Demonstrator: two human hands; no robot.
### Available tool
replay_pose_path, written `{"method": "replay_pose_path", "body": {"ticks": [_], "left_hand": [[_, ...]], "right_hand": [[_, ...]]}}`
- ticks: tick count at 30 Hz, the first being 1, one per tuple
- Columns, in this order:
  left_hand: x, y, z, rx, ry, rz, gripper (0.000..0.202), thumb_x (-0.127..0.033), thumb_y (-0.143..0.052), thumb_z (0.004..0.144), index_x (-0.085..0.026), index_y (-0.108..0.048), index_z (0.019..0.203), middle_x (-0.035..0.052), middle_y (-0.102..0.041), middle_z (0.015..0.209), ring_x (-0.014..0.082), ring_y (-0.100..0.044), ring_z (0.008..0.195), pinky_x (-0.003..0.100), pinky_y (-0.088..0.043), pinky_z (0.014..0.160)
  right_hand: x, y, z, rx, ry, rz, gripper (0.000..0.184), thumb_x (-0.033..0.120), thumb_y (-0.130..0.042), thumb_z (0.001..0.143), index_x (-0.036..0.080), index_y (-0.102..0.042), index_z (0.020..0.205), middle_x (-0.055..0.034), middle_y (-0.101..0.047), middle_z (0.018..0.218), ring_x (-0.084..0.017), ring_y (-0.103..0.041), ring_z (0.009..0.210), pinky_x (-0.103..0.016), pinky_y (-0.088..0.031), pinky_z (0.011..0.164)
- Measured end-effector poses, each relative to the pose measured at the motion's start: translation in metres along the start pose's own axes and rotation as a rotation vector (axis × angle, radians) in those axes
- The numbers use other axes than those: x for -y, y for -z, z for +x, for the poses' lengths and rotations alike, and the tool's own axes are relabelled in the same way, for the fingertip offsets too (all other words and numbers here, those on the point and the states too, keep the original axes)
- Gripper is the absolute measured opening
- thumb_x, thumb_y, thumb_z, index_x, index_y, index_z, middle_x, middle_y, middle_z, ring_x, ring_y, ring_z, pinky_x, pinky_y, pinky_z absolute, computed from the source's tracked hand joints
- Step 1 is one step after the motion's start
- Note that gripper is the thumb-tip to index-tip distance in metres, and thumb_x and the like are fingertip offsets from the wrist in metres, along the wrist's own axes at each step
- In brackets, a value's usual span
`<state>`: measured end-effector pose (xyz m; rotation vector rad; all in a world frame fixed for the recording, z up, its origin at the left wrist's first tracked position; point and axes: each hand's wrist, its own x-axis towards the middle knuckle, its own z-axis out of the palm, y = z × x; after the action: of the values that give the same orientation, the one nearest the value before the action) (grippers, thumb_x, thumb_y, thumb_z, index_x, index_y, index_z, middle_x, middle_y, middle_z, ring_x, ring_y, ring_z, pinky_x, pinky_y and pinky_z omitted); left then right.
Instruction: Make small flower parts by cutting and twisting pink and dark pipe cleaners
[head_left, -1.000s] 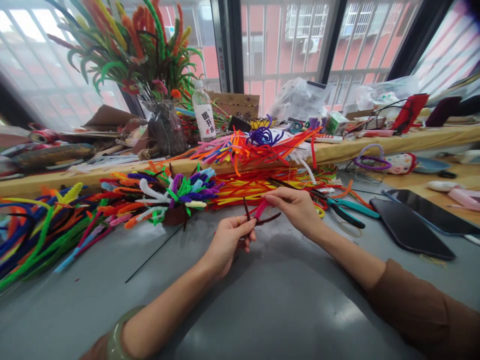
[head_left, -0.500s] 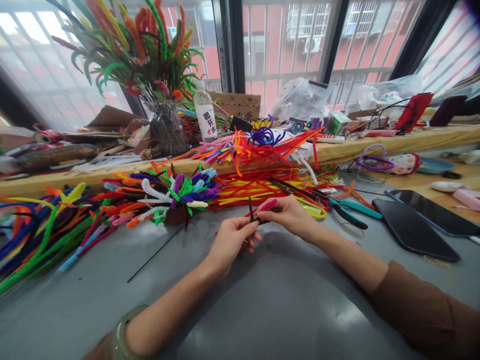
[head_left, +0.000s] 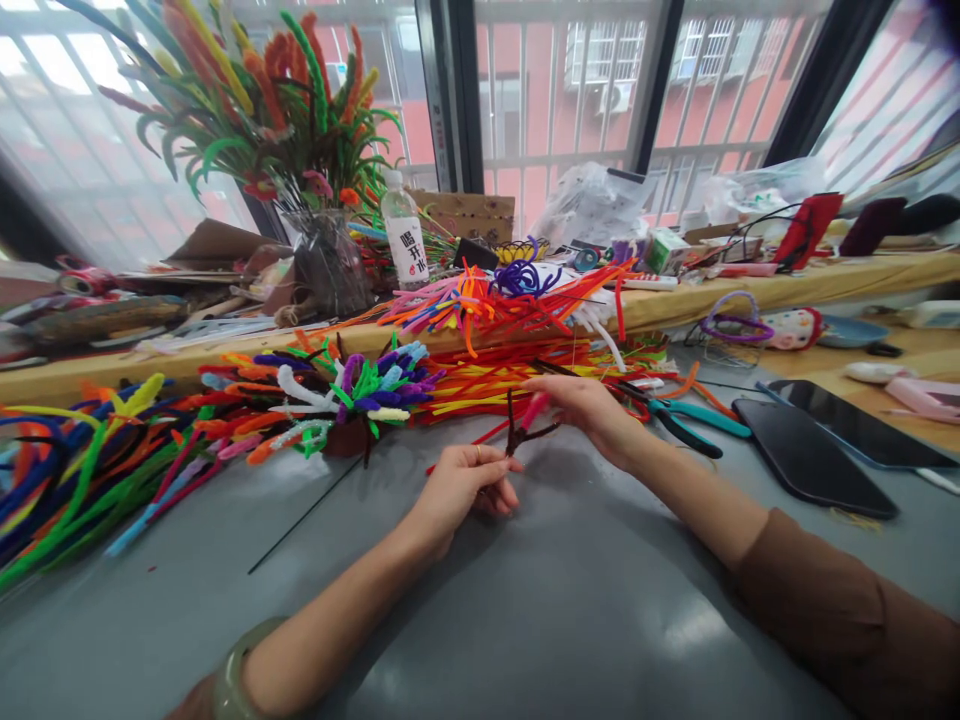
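My left hand (head_left: 463, 484) is closed in a pinch on the lower end of a dark brown pipe cleaner (head_left: 516, 436) that forks upward above the grey table (head_left: 525, 610). Just to its right, my right hand (head_left: 581, 405) is closed on a pink pipe cleaner (head_left: 534, 408) that meets the brown one where they twist together. Both hands hover low over the table in the middle of the view. A green bangle sits on my left wrist and a brown sleeve covers my right forearm.
Heaps of coloured pipe cleaners (head_left: 120, 440) spread along the far and left side. Teal-handled pliers (head_left: 690, 420) and two dark phones (head_left: 814, 455) lie to the right. A vase of pipe-cleaner flowers (head_left: 322, 250) and a water bottle (head_left: 405, 235) stand on the wooden ledge behind.
My right hand has lifted slightly and turned the pink pipe cleaner around the brown one. My left hand has kept its pinch, dropping a little lower.
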<state>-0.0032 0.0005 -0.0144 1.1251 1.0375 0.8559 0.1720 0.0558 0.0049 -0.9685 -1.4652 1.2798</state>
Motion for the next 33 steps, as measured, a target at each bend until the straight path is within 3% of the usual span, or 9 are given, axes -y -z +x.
{"method": "replay_pose_path", "body": {"ticks": [2,4,9,12,14,18,20,27,33], "left_hand": [[0.000,0.000,0.000,0.054,0.038,0.065,0.018,-0.027,-0.057,0.068,-0.010,-0.062,0.074,0.0015,-0.059,0.047,0.0066,-0.048,0.037,0.017,-0.035,0.041],[0.000,0.001,0.000,0.105,0.071,0.119,0.019,-0.029,-0.055,0.070,-0.011,-0.061,0.074,0.0008,-0.058,0.045,0.0063,-0.046,0.035,0.016,-0.034,0.039],[0.002,0.005,0.001,0.108,0.072,0.077,0.019,-0.031,-0.056,0.072,-0.012,-0.058,0.070,0.0010,-0.059,0.046,0.0061,-0.047,0.036,0.016,-0.034,0.040],[0.002,0.007,0.002,0.083,0.034,-0.031,0.017,-0.028,-0.058,0.071,-0.012,-0.057,0.071,0.0032,-0.063,0.055,0.0060,-0.050,0.040,0.016,-0.037,0.043],[0.002,0.008,0.003,0.066,-0.018,-0.116,0.016,-0.028,-0.058,0.071,-0.012,-0.057,0.075,0.0041,-0.066,0.063,0.0064,-0.053,0.044,0.017,-0.040,0.046],[0.001,0.009,0.004,0.102,-0.043,-0.171,0.018,-0.028,-0.058,0.074,-0.011,-0.059,0.082,0.0056,-0.067,0.071,0.0067,-0.055,0.047,0.017,-0.042,0.048],[0.001,0.008,0.004,0.123,-0.021,-0.149,0.020,-0.028,-0.058,0.074,-0.010,-0.060,0.082,0.0066,-0.067,0.070,0.0061,-0.054,0.044,0.016,-0.041,0.046],[0.002,0.005,-0.002,0.002,-0.012,0.020,0.023,-0.031,-0.055,0.073,-0.011,-0.058,0.084,0.0044,-0.066,0.067,0.0056,-0.051,0.039,0.016,-0.036,0.040],[0.008,0.010,-0.025,-0.091,-0.135,0.353,0.021,-0.030,-0.045,0.076,-0.012,-0.055,0.079,-0.0013,-0.056,0.051,0.0054,-0.041,0.033,0.017,-0.027,0.036]], "right_hand": [[-0.001,-0.004,-0.002,0.112,0.036,-0.134,0.028,0.040,-0.064,0.065,0.017,-0.068,0.079,-0.0015,-0.062,0.072,-0.012,-0.053,0.066,-0.023,-0.037,0.058],[-0.003,-0.006,-0.003,0.134,0.041,-0.158,0.025,0.039,-0.065,0.064,0.015,-0.068,0.071,-0.0009,-0.061,0.067,-0.011,-0.050,0.061,-0.023,-0.036,0.056],[-0.007,0.005,0.006,-0.209,-0.044,0.184,0.022,0.033,-0.070,0.060,0.016,-0.067,0.074,0.0002,-0.058,0.066,-0.007,-0.048,0.057,-0.019,-0.036,0.051],[-0.006,0.013,0.010,-0.319,-0.034,0.286,0.021,0.036,-0.066,0.065,0.017,-0.065,0.073,0.0016,-0.052,0.061,-0.005,-0.044,0.051,-0.016,-0.035,0.047],[-0.005,0.010,0.008,-0.252,-0.079,0.244,0.029,0.043,-0.061,0.069,0.014,-0.064,0.071,-0.0004,-0.053,0.061,-0.005,-0.044,0.050,-0.017,-0.034,0.045],[-0.006,-0.012,-0.005,0.183,-0.202,0.111,0.036,0.047,-0.058,0.070,0.013,-0.066,0.081,-0.0026,-0.057,0.067,-0.007,-0.048,0.056,-0.018,-0.033,0.047],[-0.009,-0.022,-0.010,0.305,-0.189,0.049,0.033,0.042,-0.063,0.067,0.013,-0.066,0.082,-0.0005,-0.056,0.062,-0.006,-0.044,0.053,-0.018,-0.029,0.046],[-0.017,-0.016,-0.005,0.078,-0.170,0.137,0.031,0.039,-0.069,0.059,0.010,-0.065,0.067,0.0054,-0.041,0.048,-0.004,-0.030,0.044,-0.021,-0.018,0.043],[-0.012,-0.019,-0.012,0.085,-0.186,0.252,0.026,0.033,-0.073,0.056,0.011,-0.060,0.061,0.0045,-0.044,0.052,-0.004,-0.034,0.046,-0.020,-0.023,0.044]]}}
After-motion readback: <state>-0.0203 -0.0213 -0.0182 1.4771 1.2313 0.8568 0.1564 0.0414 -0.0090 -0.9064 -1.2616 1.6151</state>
